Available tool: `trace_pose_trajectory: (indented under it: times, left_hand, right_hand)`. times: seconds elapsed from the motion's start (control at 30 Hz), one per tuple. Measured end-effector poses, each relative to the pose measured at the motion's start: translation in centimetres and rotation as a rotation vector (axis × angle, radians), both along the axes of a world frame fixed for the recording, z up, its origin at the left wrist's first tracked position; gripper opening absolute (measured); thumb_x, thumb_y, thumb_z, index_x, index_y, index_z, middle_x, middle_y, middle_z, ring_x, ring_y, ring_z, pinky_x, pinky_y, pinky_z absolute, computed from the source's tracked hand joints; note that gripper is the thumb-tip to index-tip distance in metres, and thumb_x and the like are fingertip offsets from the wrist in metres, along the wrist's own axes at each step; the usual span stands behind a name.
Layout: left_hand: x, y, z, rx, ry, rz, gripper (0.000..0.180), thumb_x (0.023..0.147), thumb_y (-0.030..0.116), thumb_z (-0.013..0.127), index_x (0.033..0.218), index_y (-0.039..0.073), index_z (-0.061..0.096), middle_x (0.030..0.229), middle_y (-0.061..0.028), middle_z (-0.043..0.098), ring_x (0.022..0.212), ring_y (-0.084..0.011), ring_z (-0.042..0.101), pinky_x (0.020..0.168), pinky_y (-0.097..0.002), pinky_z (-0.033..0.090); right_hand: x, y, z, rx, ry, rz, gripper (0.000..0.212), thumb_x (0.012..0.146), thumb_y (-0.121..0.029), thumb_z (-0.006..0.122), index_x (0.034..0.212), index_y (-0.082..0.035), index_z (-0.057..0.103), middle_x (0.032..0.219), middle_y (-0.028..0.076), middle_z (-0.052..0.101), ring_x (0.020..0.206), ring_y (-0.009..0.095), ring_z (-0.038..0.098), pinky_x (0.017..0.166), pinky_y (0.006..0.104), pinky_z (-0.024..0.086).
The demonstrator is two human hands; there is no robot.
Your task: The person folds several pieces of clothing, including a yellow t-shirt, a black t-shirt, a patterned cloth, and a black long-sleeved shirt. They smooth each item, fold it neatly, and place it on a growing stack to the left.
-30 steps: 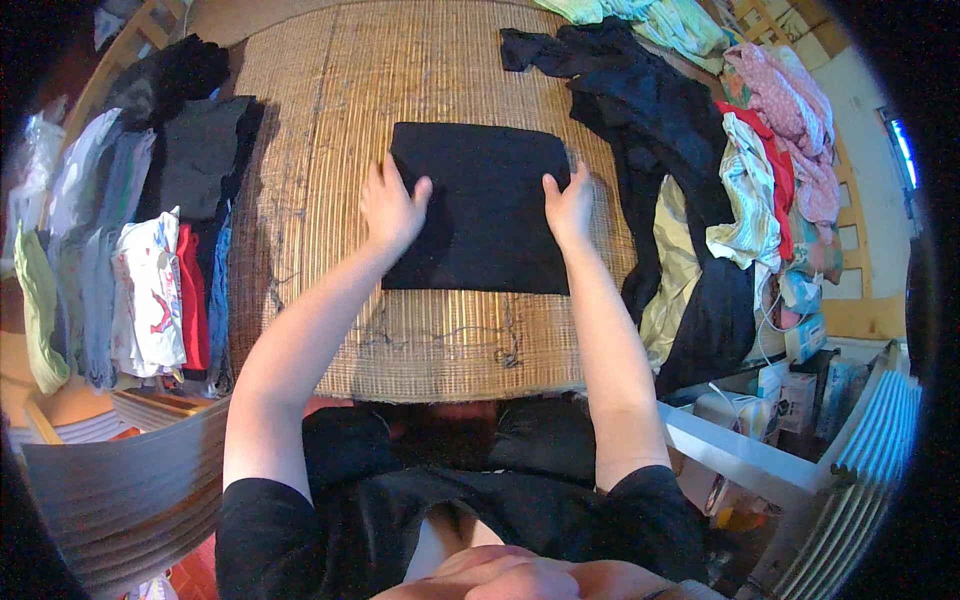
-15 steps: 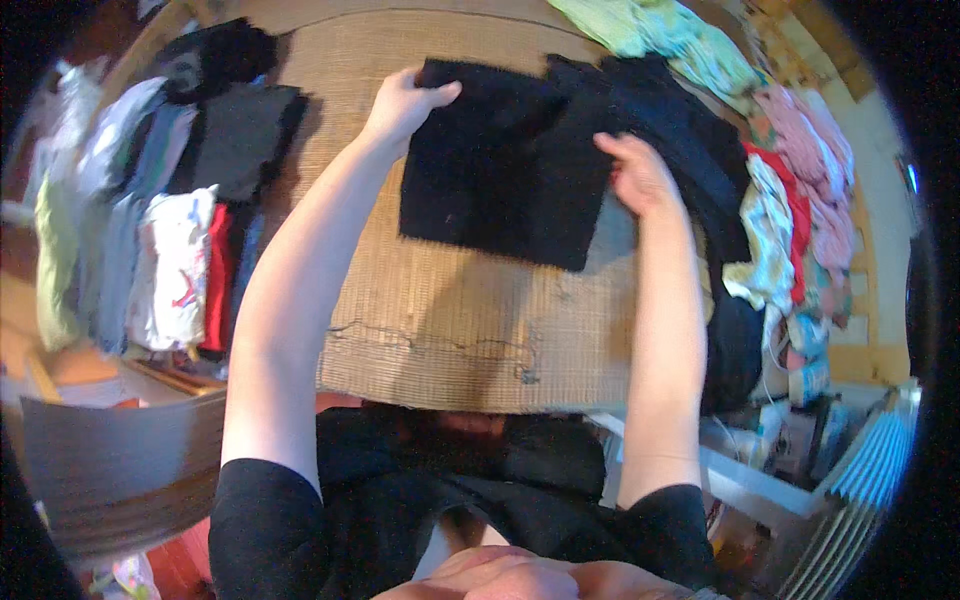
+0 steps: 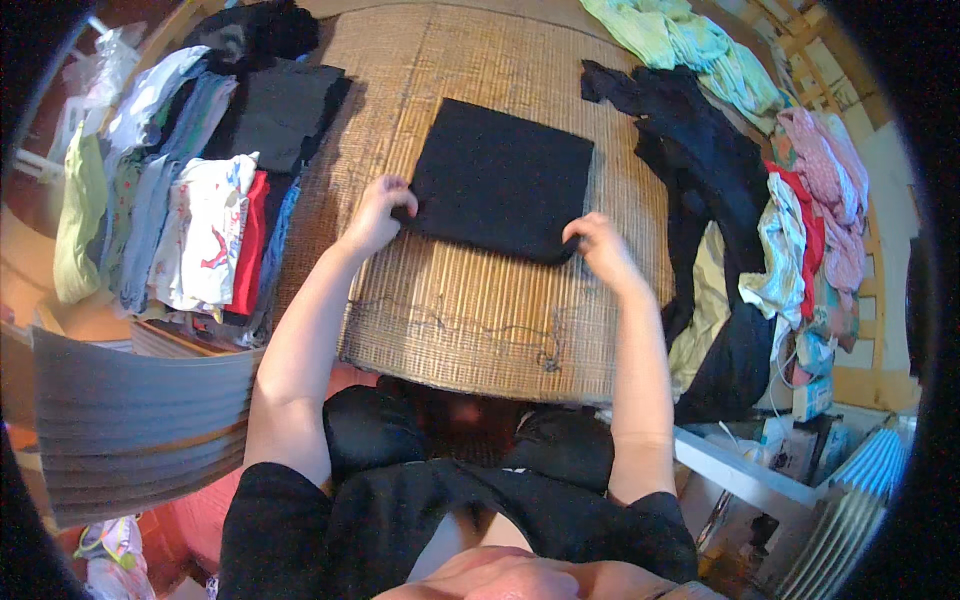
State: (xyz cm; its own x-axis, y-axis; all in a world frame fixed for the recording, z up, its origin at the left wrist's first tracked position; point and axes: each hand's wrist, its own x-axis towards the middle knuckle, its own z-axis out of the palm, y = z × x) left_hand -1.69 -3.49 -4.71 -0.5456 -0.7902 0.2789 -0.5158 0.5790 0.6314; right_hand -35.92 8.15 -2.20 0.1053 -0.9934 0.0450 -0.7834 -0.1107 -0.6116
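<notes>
Two hands of mine are at the near corners of a black cloth point(image 3: 505, 180), which lies folded into a neat four-sided shape in the middle of a woven mat point(image 3: 450, 345). My left hand point(image 3: 377, 217) is closed on the near left corner, fingers curled in and thumb pressed toward them. My right hand point(image 3: 606, 256) pinches the near right corner between thumb and bent fingers, and the edge there is a little blurred. The cloth sits slightly turned, its right side nearer to me than its left. Between it and me, a tangled dark string point(image 3: 549, 358) lies on the mat near its front edge. Off to my left stand folded clothes in a row: a pale green top point(image 3: 82, 222), a white shirt point(image 3: 205, 240) with a coloured print, and a red cloth point(image 3: 247, 240) just beside it. Behind these lies a dark grey stack point(image 3: 268, 112), with a black bundle point(image 3: 258, 35) beyond. To my right, well apart from the folded row, a loose black heap point(image 3: 715, 165) spreads along the mat, a khaki piece point(image 3: 703, 305) showing against it. Further right are a red garment point(image 3: 812, 225) and a crumpled pink cloth point(image 3: 828, 175); a light green cloth point(image 3: 685, 48) lies rumpled at the far right edge.
</notes>
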Motion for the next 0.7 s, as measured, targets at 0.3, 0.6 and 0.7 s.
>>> trace_pose_trajectory:
  times: [0.3, 0.6, 0.7]
  left_hand:
    - [-6.5, 4.3, 3.1, -0.342, -0.217, 0.193, 0.032, 0.078, 0.01, 0.054, 0.11, 0.012, 0.054, 0.124, -0.0131, 0.047, 0.12, -0.0281, 0.039, 0.097, -0.044, 0.03]
    - [-3.8, 4.2, -2.2, -0.182, -0.306, 0.549, 0.061, 0.082, 0.04, 0.05, 0.128, 0.004, 0.034, 0.13, -0.0193, 0.037, 0.122, -0.0329, 0.033, 0.101, -0.0476, 0.023]
    - [-3.1, 5.2, -2.0, -0.018, -0.027, 0.612, 0.064, 0.077, 0.022, 0.06, 0.127, -0.004, 0.03, 0.118, -0.0242, 0.045, 0.114, -0.0366, 0.04, 0.098, -0.0437, 0.03]
  right_hand:
    - [7.3, -1.1, -0.4, -0.397, 0.161, -0.269, 0.043, 0.079, -0.025, 0.059, 0.118, -0.012, 0.049, 0.131, 0.011, 0.037, 0.125, 0.032, 0.028, 0.097, 0.0585, 0.022]
    - [7.0, 0.2, -5.5, -0.105, 0.31, -0.552, 0.058, 0.087, -0.028, 0.045, 0.134, -0.003, 0.023, 0.133, 0.03, 0.027, 0.126, 0.039, 0.025, 0.102, 0.0499, 0.022]
    - [7.7, 0.7, -5.0, -0.175, 0.106, -0.602, 0.06, 0.084, -0.018, 0.051, 0.131, 0.007, 0.022, 0.128, 0.03, 0.034, 0.12, 0.039, 0.034, 0.101, 0.0443, 0.027]
